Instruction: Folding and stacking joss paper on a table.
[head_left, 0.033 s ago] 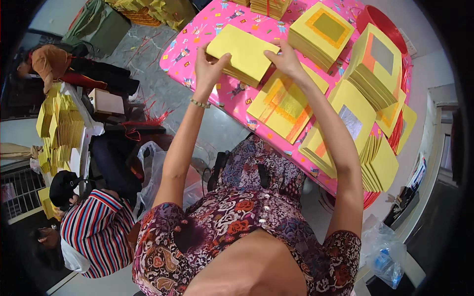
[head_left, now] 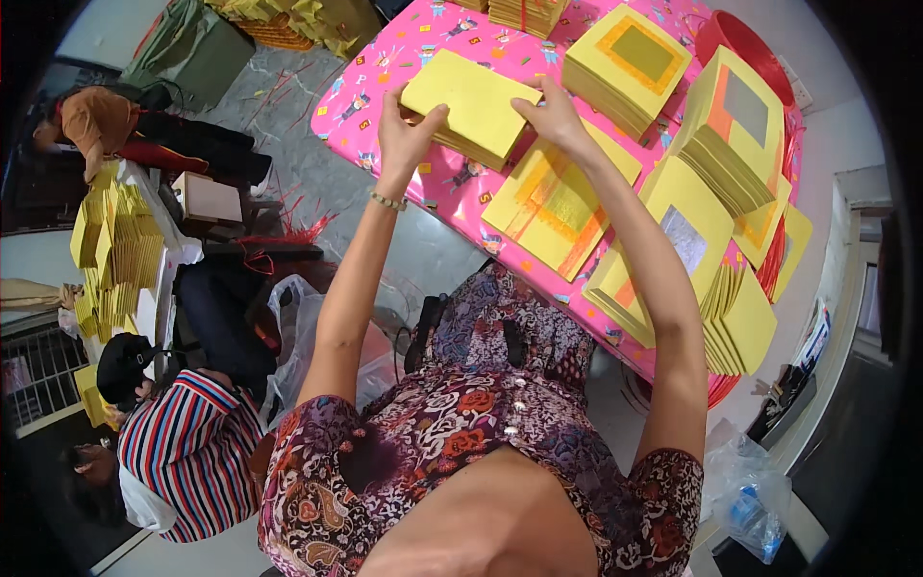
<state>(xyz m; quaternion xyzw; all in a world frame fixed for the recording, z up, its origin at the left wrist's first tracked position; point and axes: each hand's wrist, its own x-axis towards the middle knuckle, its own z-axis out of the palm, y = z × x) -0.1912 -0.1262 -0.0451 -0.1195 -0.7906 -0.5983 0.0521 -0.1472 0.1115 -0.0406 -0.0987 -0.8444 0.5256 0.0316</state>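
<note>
A thick stack of plain yellow paper sheets point(head_left: 463, 101) is at the near left part of the pink table. My left hand point(head_left: 409, 135) grips its left end, thumb on top and fingers hidden at the side. At the right end my right hand point(head_left: 556, 113) has its thumb on the top sheet, with the other fingers behind the edge. Just below my right wrist lies a yellow paper stack with orange streaks and a gold square point(head_left: 553, 212). Beyond that hand stands another stack with an orange-framed gold square point(head_left: 630, 72).
The pink patterned tablecloth point(head_left: 385, 72) carries more yellow paper stacks point(head_left: 731, 125) on the right, beside a red tub point(head_left: 740, 53). On the left, a person in a striped top point(head_left: 187, 452) sits near fanned yellow paper point(head_left: 115, 250). Another person's brown sleeve point(head_left: 101, 125) is farther off.
</note>
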